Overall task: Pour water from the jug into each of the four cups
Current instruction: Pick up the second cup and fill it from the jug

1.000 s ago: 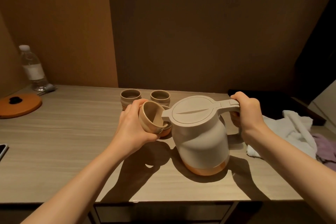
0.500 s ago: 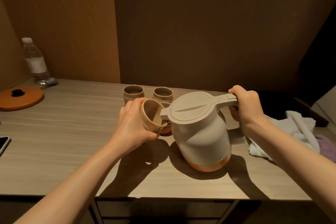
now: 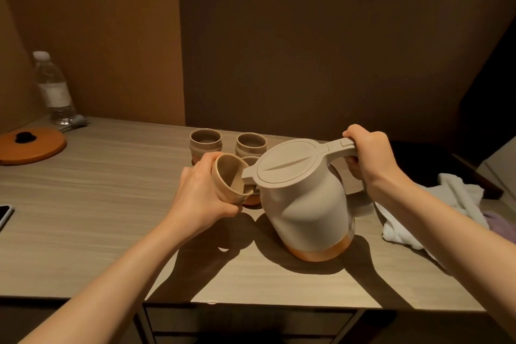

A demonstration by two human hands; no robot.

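Observation:
My right hand (image 3: 368,155) grips the handle of a beige jug (image 3: 303,198) with an orange base, tilted to the left, its spout over a cup. My left hand (image 3: 199,194) holds that beige cup (image 3: 227,176) off the table, tipped toward the spout. Two more cups (image 3: 205,141) (image 3: 250,143) stand upright at the back. A further cup (image 3: 251,160) is mostly hidden behind the held cup and the spout. I cannot see any water stream.
A water bottle (image 3: 53,89) and an orange round lid (image 3: 30,144) are at the far left. A phone (image 3: 4,215) lies at the left edge. A white cloth (image 3: 452,204) sits right of the jug. The table's front edge (image 3: 251,301) is near.
The jug has tilted further to the left, its base lifting on one side. The held cup stays at the spout.

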